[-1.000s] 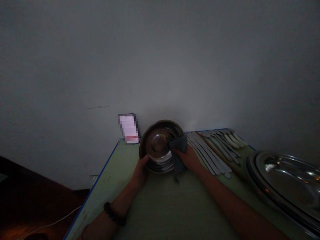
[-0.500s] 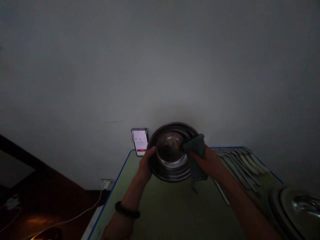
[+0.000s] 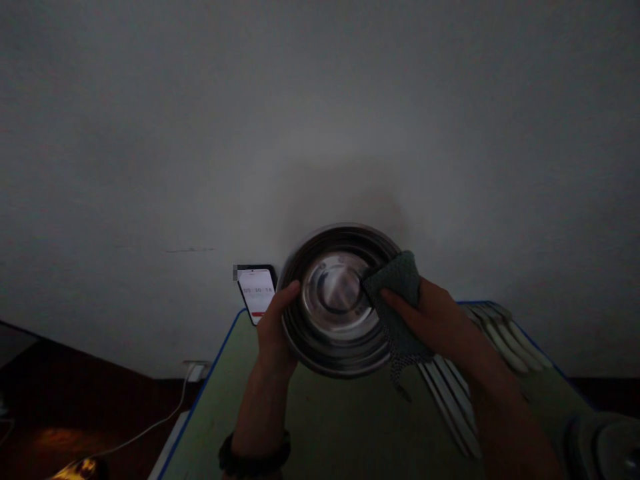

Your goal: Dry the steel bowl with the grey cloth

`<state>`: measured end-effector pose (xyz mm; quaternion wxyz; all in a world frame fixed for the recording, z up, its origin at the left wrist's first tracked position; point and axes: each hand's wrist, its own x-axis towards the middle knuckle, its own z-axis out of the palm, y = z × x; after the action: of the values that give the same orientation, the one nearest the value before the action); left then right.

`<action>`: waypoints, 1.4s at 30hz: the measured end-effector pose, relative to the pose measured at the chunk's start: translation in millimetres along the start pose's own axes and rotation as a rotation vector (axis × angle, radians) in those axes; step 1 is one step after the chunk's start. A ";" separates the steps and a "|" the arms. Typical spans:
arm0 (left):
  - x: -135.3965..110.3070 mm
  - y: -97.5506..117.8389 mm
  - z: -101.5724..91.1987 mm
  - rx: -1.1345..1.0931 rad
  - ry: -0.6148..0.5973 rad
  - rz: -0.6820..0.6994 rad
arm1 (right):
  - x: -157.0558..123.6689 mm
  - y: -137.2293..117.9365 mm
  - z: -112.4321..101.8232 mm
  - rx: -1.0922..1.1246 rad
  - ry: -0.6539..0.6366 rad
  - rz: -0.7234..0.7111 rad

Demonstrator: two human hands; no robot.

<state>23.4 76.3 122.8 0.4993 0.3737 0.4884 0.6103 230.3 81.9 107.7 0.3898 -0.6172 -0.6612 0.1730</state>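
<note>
A round stainless steel bowl (image 3: 333, 283) is held up over the table, tilted so its inside faces me. My left hand (image 3: 276, 333) grips its left rim, thumb on the inner side and the other fingers hidden behind. A grey-green cloth (image 3: 403, 310) lies over the right side of the rim, pinched in my right hand (image 3: 430, 317) with the thumb on top. One corner of the cloth dangles below the bowl. A dark band circles my left wrist.
Against the wall leans a phone (image 3: 257, 290) with a lit screen. Several pieces of cutlery (image 3: 450, 400) lie in rows on the green table (image 3: 345, 433), partly behind my right arm. A shiny metal lid or pot (image 3: 607, 443) stands at the lower right. A white cable (image 3: 170, 417) runs from a wall socket.
The bowl shows larger and more face-on, with both hands still on it. My view has shifted, so the phone sits further left and the metal lid or pot lower right.
</note>
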 end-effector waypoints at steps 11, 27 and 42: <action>-2.8 1.2 13.4 -0.102 0.059 0.071 | 3.1 -10.6 13.7 0.065 0.645 -0.187; -34.0 0.6 14.0 -0.022 0.026 0.237 | -46.8 -41.2 1.4 -0.467 -0.247 -0.446; -30.0 8.6 11.5 -0.349 0.095 0.271 | -47.2 -56.2 16.3 -0.249 -0.426 -0.467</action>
<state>38.8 49.4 134.9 0.4463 0.3148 0.3435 0.7640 177.1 31.1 123.0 0.1934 -0.4418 -0.8675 0.1218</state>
